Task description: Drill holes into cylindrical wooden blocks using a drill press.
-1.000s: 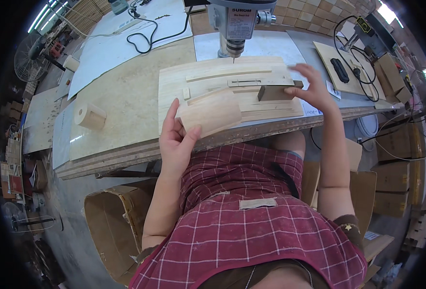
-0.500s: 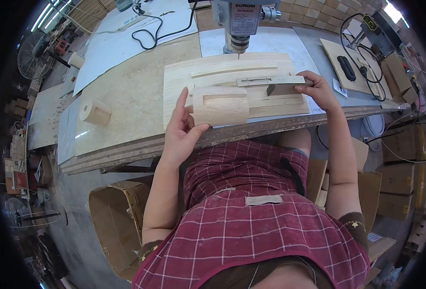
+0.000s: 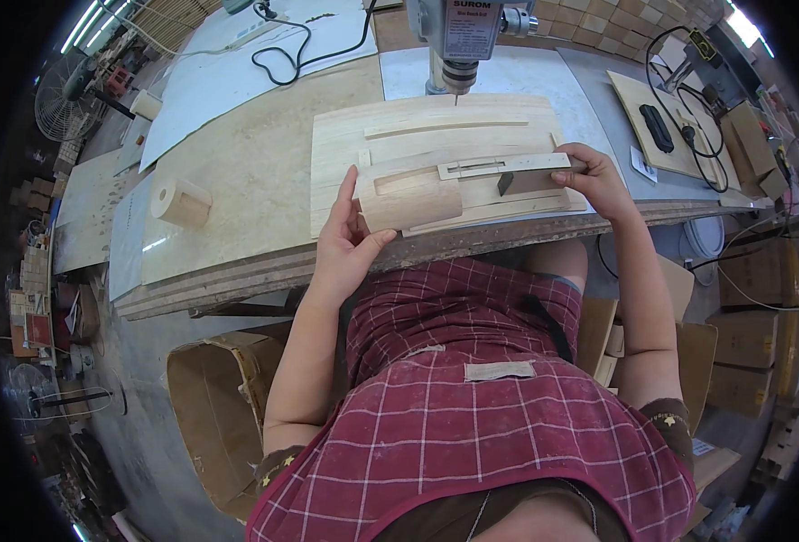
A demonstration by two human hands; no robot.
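1. Presumably light and stiff, the slotted wooden cylinder (image 3: 413,206) sits over the flat board (image 3: 341,126), its left end gripped between thumb and fingers of the left hand (image 3: 350,239).
2. The right hand (image 3: 598,181) pinches the slotted strip (image 3: 519,163) by its right end.
3. Ends suit holding best (smooth wood may slip or dent).
4. The bench drill's label (image 3: 473,29) bears dark lettering.

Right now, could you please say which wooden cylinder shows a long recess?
The held cylinder, in the left hand; the other cylinder, farther left on the bench, shows a round hole.
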